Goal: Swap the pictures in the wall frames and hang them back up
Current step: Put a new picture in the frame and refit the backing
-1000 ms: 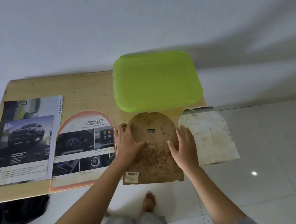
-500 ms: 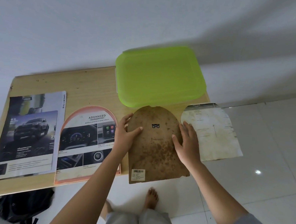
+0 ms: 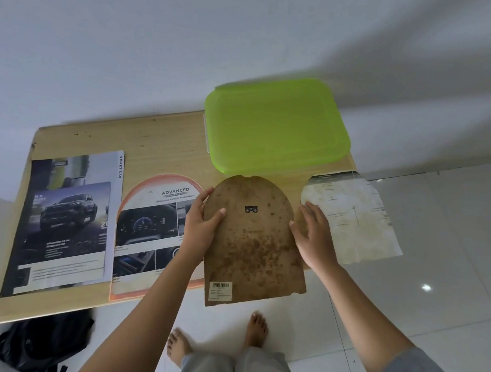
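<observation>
A stained brown arch-shaped backing board (image 3: 252,243) with a small metal hanger and a barcode label lies on the wooden table (image 3: 112,137), its lower end past the front edge. My left hand (image 3: 200,226) grips its left edge, thumb on top. My right hand (image 3: 313,236) holds its right edge, fingers spread. An arch-cut picture headed "ADVANCED" (image 3: 150,223) lies just left of the board, partly under my left hand. A yellowed arch-shaped paper (image 3: 351,218) lies to the right, hanging over the table's end.
A rectangular car brochure (image 3: 67,218) lies at the table's left. A green-lidded box (image 3: 276,124) stands behind the board against the white wall. A black bag (image 3: 42,340) sits on the tiled floor under the table. My bare feet (image 3: 255,327) stand below the board.
Both hands lay flat on the board a second ago. They have slid outward to its left and right edges, and my left thumb now hooks over the edge.
</observation>
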`<state>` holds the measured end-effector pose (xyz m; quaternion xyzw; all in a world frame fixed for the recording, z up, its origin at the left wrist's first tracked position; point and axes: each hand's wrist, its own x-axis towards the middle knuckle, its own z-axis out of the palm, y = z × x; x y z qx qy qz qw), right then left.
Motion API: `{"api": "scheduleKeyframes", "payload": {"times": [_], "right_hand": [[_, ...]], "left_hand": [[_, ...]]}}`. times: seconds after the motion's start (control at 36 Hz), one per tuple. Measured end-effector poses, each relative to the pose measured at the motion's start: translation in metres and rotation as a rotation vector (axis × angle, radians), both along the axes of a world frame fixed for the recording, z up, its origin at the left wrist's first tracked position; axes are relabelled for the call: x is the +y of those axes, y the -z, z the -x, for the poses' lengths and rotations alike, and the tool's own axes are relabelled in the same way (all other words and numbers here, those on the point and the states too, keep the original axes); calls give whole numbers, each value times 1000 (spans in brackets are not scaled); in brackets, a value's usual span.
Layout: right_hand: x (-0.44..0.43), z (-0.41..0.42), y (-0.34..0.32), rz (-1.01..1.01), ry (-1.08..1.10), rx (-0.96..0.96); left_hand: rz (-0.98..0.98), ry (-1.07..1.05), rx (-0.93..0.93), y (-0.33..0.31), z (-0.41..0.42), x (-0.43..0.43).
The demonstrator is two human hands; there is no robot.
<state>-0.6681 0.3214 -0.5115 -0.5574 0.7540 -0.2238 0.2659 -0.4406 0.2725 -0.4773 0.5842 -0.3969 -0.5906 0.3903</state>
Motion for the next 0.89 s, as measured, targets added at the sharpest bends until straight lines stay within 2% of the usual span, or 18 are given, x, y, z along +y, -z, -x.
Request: {"api": "scheduleKeyframes", "payload": {"times": [0.11, 0.22, 0.31, 0.44, 0.61, 0.72, 0.89], "right_hand": [[-2, -6, -7, -37, 30, -80], [1, -28, -23, 32, 41, -113], [5, -57, -35, 39, 39, -237], [13, -111, -36, -73, 15, -469], [12, -163, -28, -48, 186, -673], [7, -185, -30, -20, 248, -647], [2, -199, -24, 33, 208, -473]], "left_hand": [[15, -19, -19, -5, -22, 0], [20, -51, -25, -10, -48, 3], [27, -70, -25, -13, -69, 6], [28, -110, -44, -14, -109, 9], [61, -38, -310, -5, -153, 11], [12, 13, -479, 7, -170, 16], [25, 14, -593, 18, -178, 20]]}}
